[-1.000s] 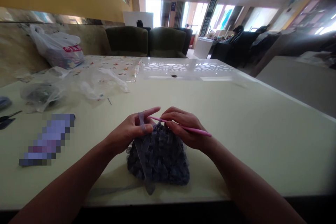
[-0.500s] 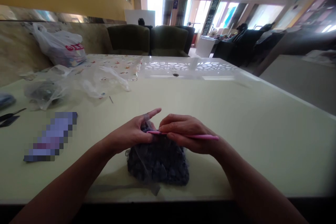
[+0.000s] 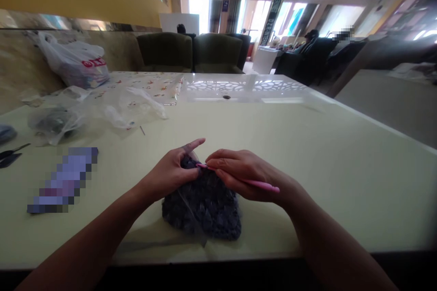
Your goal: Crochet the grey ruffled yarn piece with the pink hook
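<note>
A dark grey-blue crocheted piece (image 3: 208,211) hangs below my hands down to the tabletop near its front edge. My left hand (image 3: 174,168) pinches its upper edge between thumb and fingers, with the index finger stretched out. A strip of sheer grey ribbon yarn (image 3: 187,149) runs over that finger, and a tail of it trails across the piece onto the table. In my right hand (image 3: 241,170) is a pink crochet hook (image 3: 262,185), its tip at the top edge of the piece beside my left thumb. Exactly how the yarn sits on the hook is too small to tell.
On the left lie a blurred-out purple packet (image 3: 64,179), scissors (image 3: 12,157), thin plastic bags (image 3: 134,107) and a small thin stick (image 3: 142,130). A full white carrier bag (image 3: 78,61) stands by the wall. Armchairs (image 3: 165,52) stand beyond the table; people sit far right.
The hook's tip has risen and its handle end dropped, so it tilts more. The left index finger's yarn lies flatter along it. The view has shifted slightly.
</note>
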The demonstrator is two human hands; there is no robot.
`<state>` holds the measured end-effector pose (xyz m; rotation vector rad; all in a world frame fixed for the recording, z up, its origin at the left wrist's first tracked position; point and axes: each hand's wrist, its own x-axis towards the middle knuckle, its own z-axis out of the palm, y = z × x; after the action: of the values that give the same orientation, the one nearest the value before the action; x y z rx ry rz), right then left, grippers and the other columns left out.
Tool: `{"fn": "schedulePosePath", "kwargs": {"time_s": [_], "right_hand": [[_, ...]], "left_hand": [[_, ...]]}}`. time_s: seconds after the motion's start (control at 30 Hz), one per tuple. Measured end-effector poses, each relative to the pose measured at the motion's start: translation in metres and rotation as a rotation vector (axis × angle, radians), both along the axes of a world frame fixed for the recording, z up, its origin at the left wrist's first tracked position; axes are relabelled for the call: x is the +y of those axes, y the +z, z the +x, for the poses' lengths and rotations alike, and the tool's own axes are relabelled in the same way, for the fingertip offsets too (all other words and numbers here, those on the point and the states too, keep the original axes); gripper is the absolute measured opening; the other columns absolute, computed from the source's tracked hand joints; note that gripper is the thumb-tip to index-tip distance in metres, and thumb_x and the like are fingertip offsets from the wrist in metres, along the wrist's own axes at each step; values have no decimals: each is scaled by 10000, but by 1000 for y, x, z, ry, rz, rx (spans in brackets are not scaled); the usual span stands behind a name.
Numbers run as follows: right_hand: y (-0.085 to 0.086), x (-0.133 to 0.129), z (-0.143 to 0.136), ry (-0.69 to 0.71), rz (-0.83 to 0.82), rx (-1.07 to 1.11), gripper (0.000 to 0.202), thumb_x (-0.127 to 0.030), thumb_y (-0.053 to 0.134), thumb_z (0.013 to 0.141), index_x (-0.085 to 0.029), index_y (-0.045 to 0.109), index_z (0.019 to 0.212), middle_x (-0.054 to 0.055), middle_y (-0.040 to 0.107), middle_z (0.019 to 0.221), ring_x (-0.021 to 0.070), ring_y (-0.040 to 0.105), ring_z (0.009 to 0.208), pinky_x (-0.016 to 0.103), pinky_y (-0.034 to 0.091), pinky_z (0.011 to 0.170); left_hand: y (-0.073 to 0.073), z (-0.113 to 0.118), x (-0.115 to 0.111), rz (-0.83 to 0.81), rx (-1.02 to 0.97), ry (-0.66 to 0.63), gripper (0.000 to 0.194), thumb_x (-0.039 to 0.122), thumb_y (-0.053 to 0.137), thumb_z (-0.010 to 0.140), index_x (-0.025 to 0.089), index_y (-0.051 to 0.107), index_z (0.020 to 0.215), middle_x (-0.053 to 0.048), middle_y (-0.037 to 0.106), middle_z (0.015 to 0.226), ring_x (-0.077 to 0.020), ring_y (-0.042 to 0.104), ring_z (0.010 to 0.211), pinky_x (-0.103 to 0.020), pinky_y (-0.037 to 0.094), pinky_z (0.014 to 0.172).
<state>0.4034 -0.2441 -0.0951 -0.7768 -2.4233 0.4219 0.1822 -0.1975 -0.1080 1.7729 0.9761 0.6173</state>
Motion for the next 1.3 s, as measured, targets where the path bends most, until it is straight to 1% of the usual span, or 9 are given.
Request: {"fn": "schedulePosePath", "kwargs": {"time_s": [0.3,0.4,0.5,0.6,0.73,0.83,0.93,1.07,1.3], "right_hand": [[0,-1,1,-47,27,-67,216,-124,430,940,-158,637,992,90,650,989,151,617,798,250,494,691],[-1,-1,0,-81,36,-125,202,-124,430,939,-157,629,946,77,642,940,134,583,727,237,449,634],[-10,2,-6,-156,107,-247,161,-133,456,934,-155,604,875,52,622,860,114,520,637,237,373,568],[-25,6,-20,-329,289,-354,179,-148,469,938,-161,558,784,21,576,763,109,424,546,272,256,505],[-43,10,-34,-502,612,-237,265,-144,433,967,-174,516,717,3,528,689,117,371,511,300,216,503],[-46,11,-35,-462,738,-139,262,-126,450,962,-180,513,713,-1,528,675,124,415,550,292,285,535],[-44,13,-28,-330,768,-60,247,-153,459,978,-179,540,746,-1,562,685,123,490,609,267,383,605],[-34,16,-16,-215,614,42,185,-243,485,992,-175,611,874,22,660,819,112,585,677,229,453,631],[-14,12,1,-124,195,152,209,-187,487,957,-156,671,865,80,678,983,134,648,786,252,500,708]], "left_hand": [[-3,4,-3,121,49,34,82,220,640,752,196,690,812,-11,498,1494,-212,675,970,-286,492,776],[-7,6,-4,237,123,26,322,216,613,778,197,708,1085,-52,616,1371,-199,682,881,-301,490,790],[-13,9,-6,398,215,57,609,207,585,806,185,520,1411,-55,747,1031,-226,668,854,-344,477,830],[-18,13,-9,444,194,149,622,235,595,824,201,495,1438,-52,735,996,-250,655,940,-360,455,897],[-19,16,-9,139,-59,246,640,294,700,785,225,541,1401,-24,724,998,-228,652,961,-319,451,917],[-16,15,-7,-260,-300,161,800,294,782,729,229,458,1458,1,717,924,-205,648,949,-305,458,905],[-16,9,-2,-538,-435,11,782,238,824,687,224,522,1409,-34,726,1034,-195,643,995,-279,457,906],[-18,1,8,-677,-492,-108,762,208,846,650,222,578,1363,-56,740,1036,-182,668,924,-269,473,868],[-14,-4,15,-633,-504,-27,653,175,815,679,222,633,1304,-66,765,1008,-178,699,868,-287,490,865]]}}
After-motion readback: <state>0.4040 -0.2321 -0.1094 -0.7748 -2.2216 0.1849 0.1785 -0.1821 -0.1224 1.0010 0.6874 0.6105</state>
